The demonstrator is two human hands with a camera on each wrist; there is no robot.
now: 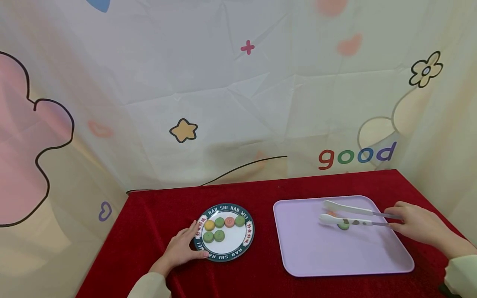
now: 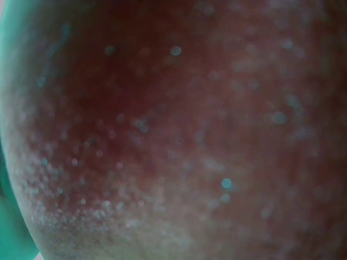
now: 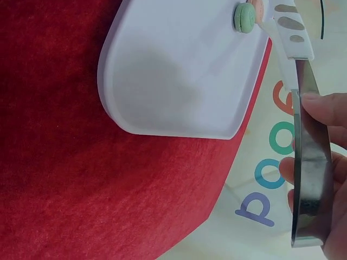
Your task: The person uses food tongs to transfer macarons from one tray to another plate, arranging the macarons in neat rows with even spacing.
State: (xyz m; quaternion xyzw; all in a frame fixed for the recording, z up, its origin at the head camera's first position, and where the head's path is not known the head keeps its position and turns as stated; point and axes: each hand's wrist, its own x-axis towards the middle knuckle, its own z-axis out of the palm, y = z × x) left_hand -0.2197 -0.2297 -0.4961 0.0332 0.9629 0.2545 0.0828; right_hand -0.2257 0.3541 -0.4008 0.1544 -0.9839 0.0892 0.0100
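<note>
On the left, my left hand (image 1: pixel 180 247) rests against a round plate (image 1: pixel 232 247), its fingers on the left rim and its thumb on the near rim. The plate carries a yellow macaron (image 1: pixel 210 225), a pink macaron (image 1: pixel 230 222) and several green ones. My right hand (image 1: pixel 419 223) grips metal tongs (image 1: pixel 352 221) with white tips. These tips stand apart over the lilac tray (image 1: pixel 316 256), around or just above a green macaron (image 3: pixel 245 18) and a pink macaron (image 3: pixel 258 10). Contact with either cannot be made out. Blurred skin fills the left wrist view.
A red cloth (image 1: pixel 266 269) covers the table under plate and tray. Behind the table's far edge hangs a pale printed curtain (image 1: pixel 223 91) with the word "good" at the right. The tray has a low raised rim.
</note>
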